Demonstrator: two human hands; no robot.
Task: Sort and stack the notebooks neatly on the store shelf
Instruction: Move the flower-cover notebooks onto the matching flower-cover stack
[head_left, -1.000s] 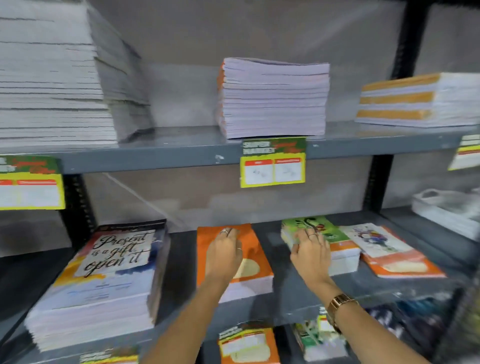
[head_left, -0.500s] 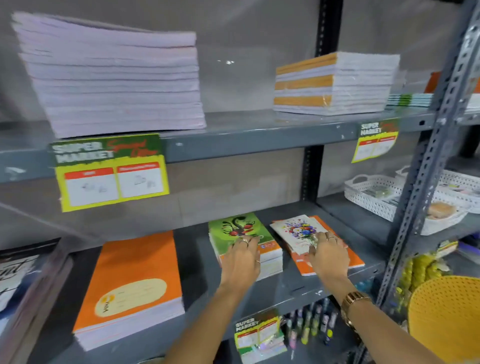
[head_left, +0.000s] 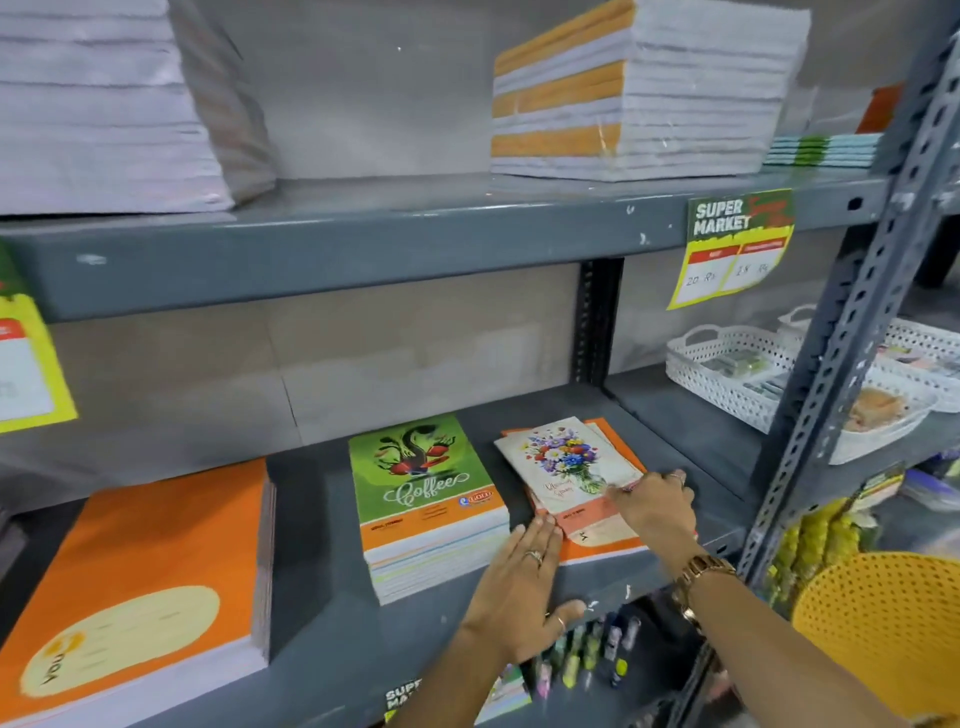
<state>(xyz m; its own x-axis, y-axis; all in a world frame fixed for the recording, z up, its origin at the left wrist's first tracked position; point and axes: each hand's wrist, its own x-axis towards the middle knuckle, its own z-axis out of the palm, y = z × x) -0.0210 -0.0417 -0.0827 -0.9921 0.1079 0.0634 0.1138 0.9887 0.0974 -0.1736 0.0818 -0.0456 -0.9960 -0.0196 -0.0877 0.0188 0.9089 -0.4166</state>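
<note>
Squaring up the small pile at the right of the middle shelf (head_left: 322, 613). Left hand (head_left: 519, 587) flat and open, fingers (head_left: 540, 535) together, pressed against the near-left edge of the floral notebook (head_left: 566, 467). Right hand (head_left: 657, 506) laid over the pile's right side, fingers spread and curved on the cover, closed on nothing. Floral cover askew atop the orange notebooks (head_left: 618, 447), corners fanned out beyond it.

Best done by pushing with both palms toward each other until the edges line up, then nudging the pile back, parallel with the green Coffee stack (head_left: 426, 499) just beside it. Light pressure advised: thin covers likely to slide or buckle. Large orange stack (head_left: 140, 587) well apart at the left, already even.

White perforated basket (head_left: 727, 384) on the neighbouring shelf to the right, holding small packets too blurred to name; a second white basket (head_left: 924, 343) behind the upright (head_left: 841, 332), contents unclear. Yellow perforated basket (head_left: 883, 623) at lower right, inside hidden.
</note>
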